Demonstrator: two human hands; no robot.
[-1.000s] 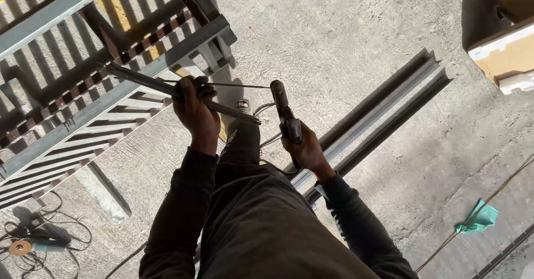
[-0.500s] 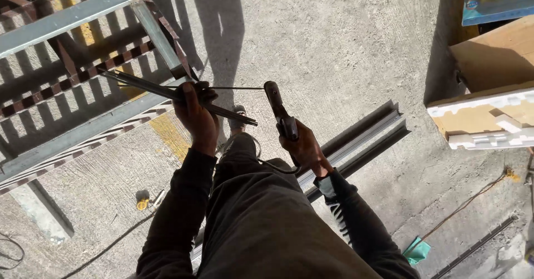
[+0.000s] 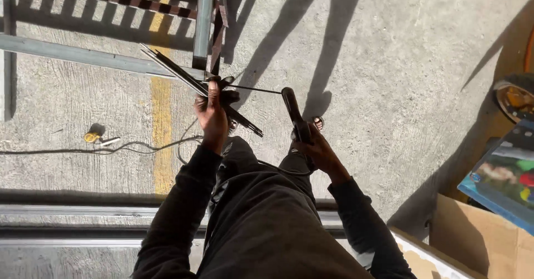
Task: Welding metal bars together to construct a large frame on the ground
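Left hand: we are closing our left hand (image 3: 211, 112) in a full fist around a bundle of thin dark metal rods (image 3: 192, 81), the fingers pressed together and wrapped about the middle of the bundle; the rods are slanting up-left over the concrete floor.
Right hand: we are gripping the dark handle of an electrode holder (image 3: 293, 112) in our right hand (image 3: 317, 151), fingers curled tight round it; a single thin rod (image 3: 253, 88) is running from the holder's head across to the bundle.
Contact: the thin rod's far end is meeting the bundle just beside the left fist; we cannot tell whether it is clamped or merely touching.
Doing it well: we are judging that keeping both wrists steady, the bundle gripped close to the meeting point and the handle level would keep the thin rod from bending or slipping.
Risk: we are judging the loose cable (image 3: 111, 148) trailing across the floor to be a trip hazard.
Surface: we are standing on rough grey concrete (image 3: 389, 90) carrying a worn yellow painted stripe (image 3: 161, 123), in hard sunlight with long shadows.
Surroundings: a steel frame of bars (image 3: 203, 23) is lying ahead, a long metal channel (image 3: 83, 218) behind our legs, a cardboard box (image 3: 484, 240) at the right.
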